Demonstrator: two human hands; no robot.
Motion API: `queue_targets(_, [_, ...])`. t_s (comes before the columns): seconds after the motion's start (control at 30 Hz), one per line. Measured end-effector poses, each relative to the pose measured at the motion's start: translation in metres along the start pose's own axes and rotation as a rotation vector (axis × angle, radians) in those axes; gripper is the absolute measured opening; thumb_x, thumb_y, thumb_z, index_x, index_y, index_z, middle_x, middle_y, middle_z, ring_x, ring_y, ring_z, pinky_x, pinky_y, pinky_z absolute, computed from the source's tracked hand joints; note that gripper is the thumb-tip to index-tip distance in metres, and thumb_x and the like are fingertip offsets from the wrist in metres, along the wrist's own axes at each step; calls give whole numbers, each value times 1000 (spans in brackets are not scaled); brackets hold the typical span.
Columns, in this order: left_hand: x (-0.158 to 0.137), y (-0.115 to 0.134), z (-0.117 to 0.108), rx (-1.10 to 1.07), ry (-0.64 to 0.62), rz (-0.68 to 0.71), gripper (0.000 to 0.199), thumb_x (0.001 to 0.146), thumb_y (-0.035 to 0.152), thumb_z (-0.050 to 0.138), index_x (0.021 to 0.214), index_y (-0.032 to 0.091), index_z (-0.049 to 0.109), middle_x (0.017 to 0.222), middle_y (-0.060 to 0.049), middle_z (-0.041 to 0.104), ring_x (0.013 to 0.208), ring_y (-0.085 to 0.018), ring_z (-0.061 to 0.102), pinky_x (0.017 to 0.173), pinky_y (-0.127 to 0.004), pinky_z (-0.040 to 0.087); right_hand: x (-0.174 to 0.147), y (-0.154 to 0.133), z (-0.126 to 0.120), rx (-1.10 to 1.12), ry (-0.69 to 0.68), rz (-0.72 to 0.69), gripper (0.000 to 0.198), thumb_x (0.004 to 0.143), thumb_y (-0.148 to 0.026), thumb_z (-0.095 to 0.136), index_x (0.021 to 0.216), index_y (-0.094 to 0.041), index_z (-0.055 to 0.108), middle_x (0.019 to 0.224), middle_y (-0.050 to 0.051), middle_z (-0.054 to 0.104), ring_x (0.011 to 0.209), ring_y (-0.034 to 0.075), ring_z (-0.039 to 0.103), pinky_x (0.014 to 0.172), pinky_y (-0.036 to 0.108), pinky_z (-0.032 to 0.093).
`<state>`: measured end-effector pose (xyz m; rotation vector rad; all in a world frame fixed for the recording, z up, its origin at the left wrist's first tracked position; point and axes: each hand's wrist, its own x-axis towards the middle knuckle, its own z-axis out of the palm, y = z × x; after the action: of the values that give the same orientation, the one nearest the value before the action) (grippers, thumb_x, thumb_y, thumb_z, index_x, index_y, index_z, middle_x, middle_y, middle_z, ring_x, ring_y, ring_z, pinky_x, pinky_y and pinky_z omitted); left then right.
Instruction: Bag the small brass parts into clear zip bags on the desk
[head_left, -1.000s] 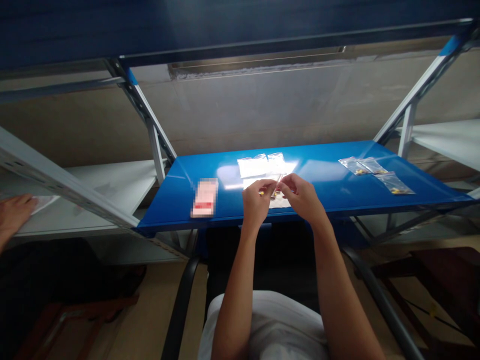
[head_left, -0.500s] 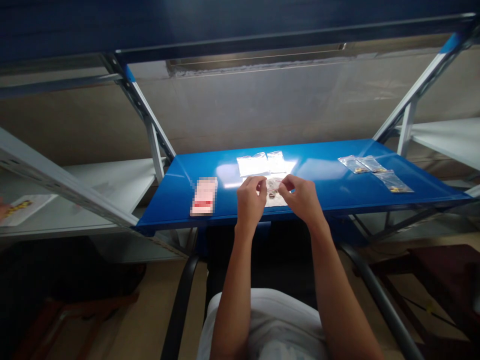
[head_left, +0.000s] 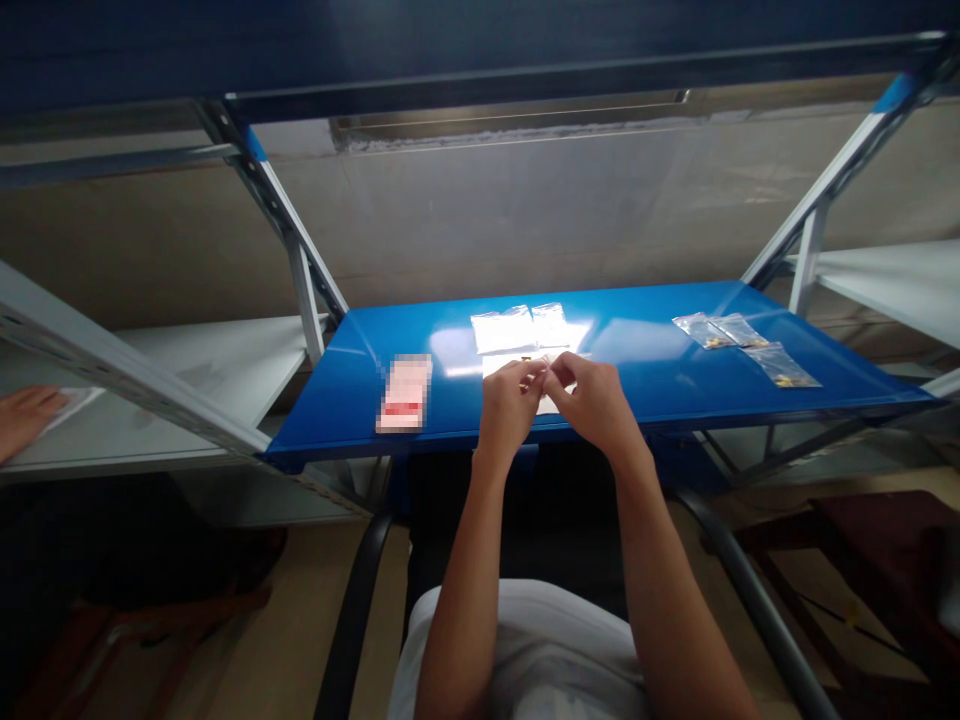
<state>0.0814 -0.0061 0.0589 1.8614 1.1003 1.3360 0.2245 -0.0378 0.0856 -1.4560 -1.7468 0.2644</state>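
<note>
My left hand (head_left: 511, 400) and my right hand (head_left: 589, 395) meet over a white sheet (head_left: 491, 368) near the front of the blue table. The fingers of both are closed in a pinch, tip to tip. Between them is a thin, clear thing that looks like a small plastic bag, mostly hidden by the fingers. A few small brassy bits show beside the fingertips, too small to name. Just behind the hands lie clear zip bags (head_left: 551, 325), washed out by glare.
Three clear zip bags (head_left: 780, 366) with small yellow pieces lie at the right of the blue table (head_left: 630, 400). A blurred pink item (head_left: 405, 393) lies at left. Sloping metal posts (head_left: 300, 270) flank the table. Another person's hand (head_left: 30, 415) rests on the white shelf at far left.
My hands have come together, their fingertips now touching where a gap showed before. At far left, the other person's hand has reached further in over the white shelf.
</note>
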Motion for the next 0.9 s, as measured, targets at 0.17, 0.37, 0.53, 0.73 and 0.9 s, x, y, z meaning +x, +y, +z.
queue_targets(0.17, [2,-10,-5,-170,70,-151,19,88,34,81,99,20,84,91,-7,82,75,-20,77,67,-30,62,4,26,-3,326,189,230,29,93,-51,65,95,-22,66,93,9,77,87,26,72,64,31,53])
queue_targets(0.37, [6,-23,-8,-324,-6,-205,32,83,37,84,108,16,83,90,-6,81,75,-19,77,66,-28,64,2,59,7,899,-41,513,55,76,-56,86,118,-23,69,111,9,77,95,25,76,71,31,60])
queue_targets(0.53, [6,-28,-9,-370,-57,-247,36,79,34,85,111,16,82,88,-4,79,74,-18,76,67,-28,65,1,60,23,1106,-97,511,48,60,-46,101,91,-20,76,88,3,75,73,15,71,70,26,59])
queue_targets(0.73, [4,-35,-10,-374,-93,-242,34,81,25,80,114,16,81,79,-2,75,71,-15,74,68,-27,65,1,66,30,1093,-20,508,43,57,-45,102,77,-21,73,76,-1,69,66,12,65,62,23,55])
queue_targets(0.9, [3,-35,-10,-369,-124,-232,32,84,22,75,115,16,79,87,-4,77,76,-16,75,70,-27,65,2,76,25,956,20,412,39,66,-48,96,80,-21,72,75,0,70,65,13,65,64,26,56])
